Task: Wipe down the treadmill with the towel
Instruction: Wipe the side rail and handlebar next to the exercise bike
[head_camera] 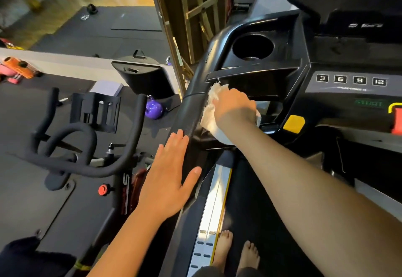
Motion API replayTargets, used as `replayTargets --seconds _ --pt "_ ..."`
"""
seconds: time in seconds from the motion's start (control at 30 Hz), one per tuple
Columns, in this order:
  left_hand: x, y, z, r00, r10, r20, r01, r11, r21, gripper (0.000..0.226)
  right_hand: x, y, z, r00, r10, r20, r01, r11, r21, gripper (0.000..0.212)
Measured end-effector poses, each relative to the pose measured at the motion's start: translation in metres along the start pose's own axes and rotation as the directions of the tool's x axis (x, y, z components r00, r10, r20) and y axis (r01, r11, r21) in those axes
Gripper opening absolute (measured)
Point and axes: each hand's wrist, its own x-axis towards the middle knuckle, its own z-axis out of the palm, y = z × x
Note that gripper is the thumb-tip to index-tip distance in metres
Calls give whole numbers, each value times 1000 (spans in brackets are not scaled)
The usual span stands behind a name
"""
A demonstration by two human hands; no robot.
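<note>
On a black treadmill in a mat-floored gym, a barefoot person stands on the belt and leans toward the console. To the left stands an exercise bike, its black handlebars curving up and a large "S" printed on its frame.

The treadmill's left handrail runs from the console down toward the camera, and beside it lies a silver side rail edged in yellow. The left hand lies flat at the handrail, fingers straight and slightly spread, thumb reaching across the rail.

The right hand, fingers curled, grips a white towel and presses it into the recess between the handrail and the console, just below a shelf. The towel's frayed edge sticks up past the knuckles, and its bulk bunches under the wrist.

Above the shelf sits a round cup holder. A purple kettlebell rests on the floor beyond the bike.

Four console buttons read 3, 6, 9 and 12; the small print under them is too blurred to read, as is the green display below. A yellow button sits at the console's lower edge. A red knob marks the bike frame.
</note>
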Motion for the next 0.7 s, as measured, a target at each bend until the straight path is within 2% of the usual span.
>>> replayTargets --seconds 0.07,0.13,0.2,0.33,0.47,0.53,0.6,0.7 --pt "0 0 0 1000 -6 -3 6 1000 1 71 -15 3 7 995 -97 -23 95 993 -69 27" --pt "1 -1 0 1000 -10 -7 10 1000 -9 72 -43 9 20 954 -289 -80 263 934 -242 23" --pt "3 -2 0 1000 -19 -14 18 1000 -21 71 -48 12 27 928 -358 -106 316 903 -292 25" --pt "1 -2 -1 1000 -17 -5 17 999 -51 70 -29 5 15 970 -225 95 235 966 -112 29" --pt "1 0 -2 1000 -18 -11 17 999 -45 69 -47 18 1 928 -359 96 372 893 -252 33" --pt "1 -2 -2 1000 -14 -15 13 998 -55 69 -48 34 -11 925 -372 81 380 887 -263 34" --pt "1 -3 -1 1000 -19 -16 18 997 -71 68 -42 45 -18 942 -320 104 337 894 -294 34" --pt "2 -3 -1 999 -33 -30 30 996 -86 69 -21 36 -19 943 -132 307 226 929 -293 37"
